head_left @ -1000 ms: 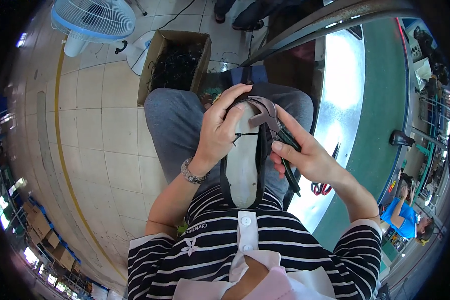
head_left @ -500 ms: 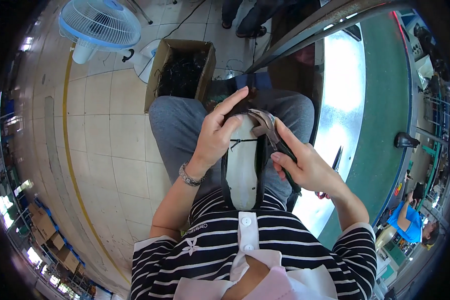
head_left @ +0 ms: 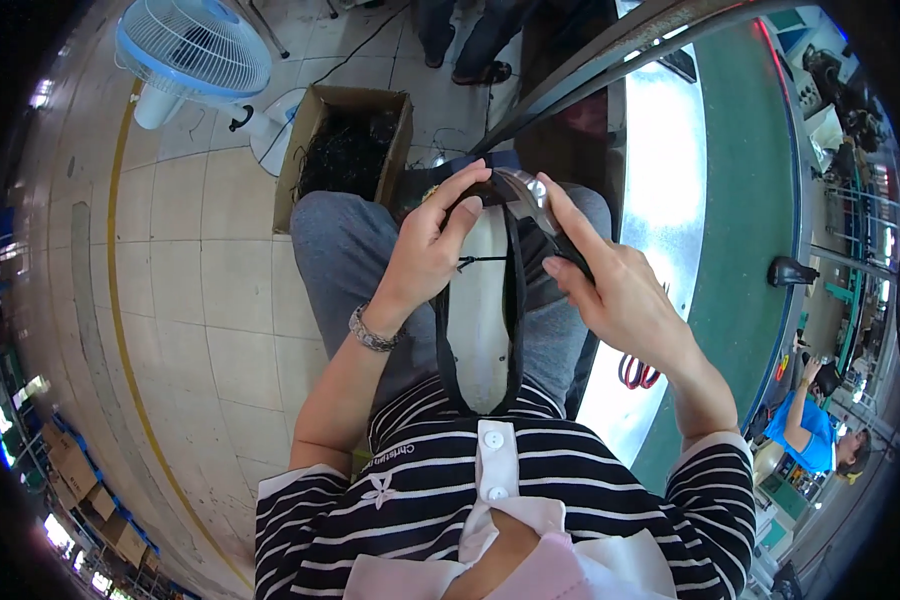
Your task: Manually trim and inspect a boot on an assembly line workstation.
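A black shoe upper with a white insole board (head_left: 478, 330) lies sole up across my lap, its heel against my striped shirt. A thin black cord crosses the board near the toe. My left hand (head_left: 430, 250) is closed around the toe end, thumb on the board's edge and fingers stretched past the tip. In my right hand (head_left: 625, 290) is a pair of lasting pincers (head_left: 533, 195), metal head at the toe edge, dark handles running into my palm. Whether the jaws bite the upper's edge is hidden.
A cardboard box (head_left: 285, 195) of black scraps stands beyond my left knee, a blue-white fan (head_left: 195, 50) behind it. At my right are a metal ledge (head_left: 660, 180), red-handled scissors (head_left: 638, 372) and a green conveyor belt (head_left: 735, 260) carrying a black shoe (head_left: 793, 273). A co-worker (head_left: 805, 425) sits farther right.
The pincers' head has moved off the white board to the toe's far edge and turned. My right hand has risen with it. The whole view has shifted slightly.
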`<state>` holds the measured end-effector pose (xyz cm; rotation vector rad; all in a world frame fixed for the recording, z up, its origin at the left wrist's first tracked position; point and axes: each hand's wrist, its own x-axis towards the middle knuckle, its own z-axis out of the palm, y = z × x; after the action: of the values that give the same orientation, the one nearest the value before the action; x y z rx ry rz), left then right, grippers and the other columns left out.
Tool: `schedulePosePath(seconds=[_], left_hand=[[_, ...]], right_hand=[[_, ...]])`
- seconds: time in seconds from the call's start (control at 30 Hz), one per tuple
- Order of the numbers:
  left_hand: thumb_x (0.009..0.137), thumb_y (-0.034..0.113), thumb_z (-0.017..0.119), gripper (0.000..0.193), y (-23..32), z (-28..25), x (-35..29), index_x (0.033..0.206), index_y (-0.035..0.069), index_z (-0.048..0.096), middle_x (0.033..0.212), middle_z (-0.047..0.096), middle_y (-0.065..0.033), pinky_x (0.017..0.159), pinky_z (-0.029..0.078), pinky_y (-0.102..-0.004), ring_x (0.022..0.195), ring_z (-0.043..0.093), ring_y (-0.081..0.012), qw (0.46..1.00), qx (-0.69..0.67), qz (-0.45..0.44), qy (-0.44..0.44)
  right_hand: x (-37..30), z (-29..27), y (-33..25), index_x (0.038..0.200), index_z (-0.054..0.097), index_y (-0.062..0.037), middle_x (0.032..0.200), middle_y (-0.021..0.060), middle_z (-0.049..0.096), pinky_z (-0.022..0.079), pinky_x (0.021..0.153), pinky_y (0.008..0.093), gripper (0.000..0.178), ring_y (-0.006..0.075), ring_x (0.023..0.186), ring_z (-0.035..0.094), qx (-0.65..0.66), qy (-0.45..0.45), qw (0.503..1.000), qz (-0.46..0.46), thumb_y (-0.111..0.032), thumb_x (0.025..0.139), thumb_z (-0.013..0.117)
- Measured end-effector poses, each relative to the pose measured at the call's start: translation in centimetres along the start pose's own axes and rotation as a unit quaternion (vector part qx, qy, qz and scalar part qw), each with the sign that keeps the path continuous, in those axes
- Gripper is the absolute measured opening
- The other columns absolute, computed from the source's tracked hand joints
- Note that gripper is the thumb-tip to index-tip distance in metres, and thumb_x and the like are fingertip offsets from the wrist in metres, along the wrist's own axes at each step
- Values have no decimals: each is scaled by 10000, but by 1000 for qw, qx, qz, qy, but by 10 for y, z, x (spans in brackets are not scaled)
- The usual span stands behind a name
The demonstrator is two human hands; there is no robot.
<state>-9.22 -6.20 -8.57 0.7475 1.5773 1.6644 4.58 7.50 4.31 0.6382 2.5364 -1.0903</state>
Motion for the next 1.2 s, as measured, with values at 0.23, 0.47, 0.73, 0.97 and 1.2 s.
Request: schedulePosePath(seconds=[0.23,0.47,0.73,0.97,1.2], left_hand=[[955,146,481,361,4,-4,2,1292,17,502,1358,504,-144,1028,343,-280,1238,483,-189,999,24,26,-41],[958,152,470,395,-8,-12,3,1325,4,471,1350,510,-136,1030,342,-283,1234,486,-198,998,21,-1,-52],[953,156,481,417,-12,-16,1,1344,14,457,1282,561,-123,975,383,-260,1153,531,-160,999,8,-17,-50],[933,142,507,452,1,-14,4,1360,8,448,1256,563,-104,975,371,-244,1144,518,-145,993,-20,-70,-90],[866,269,623,872,-7,-31,-46,1500,38,71,1528,148,-235,1132,157,-339,1432,133,-287,978,-178,-101,-48]], right_hand=[[9,24,8,1484,223,-180,748,210,627,501,594,423,684,370,624,637,-65,217,968,-106,-57,891,540],[12,13,-9,1486,202,-177,826,220,647,519,573,415,712,357,646,651,-174,128,971,-100,-81,882,566],[16,19,-2,1485,206,-180,857,211,665,542,588,405,697,329,632,656,-221,81,970,-55,-112,892,566],[21,45,28,1497,157,-175,611,138,614,482,433,351,722,268,472,605,-187,166,958,-138,-157,902,566],[14,31,9,1490,211,-212,599,114,600,467,414,343,691,227,449,583,-130,308,910,-244,-171,903,573]])
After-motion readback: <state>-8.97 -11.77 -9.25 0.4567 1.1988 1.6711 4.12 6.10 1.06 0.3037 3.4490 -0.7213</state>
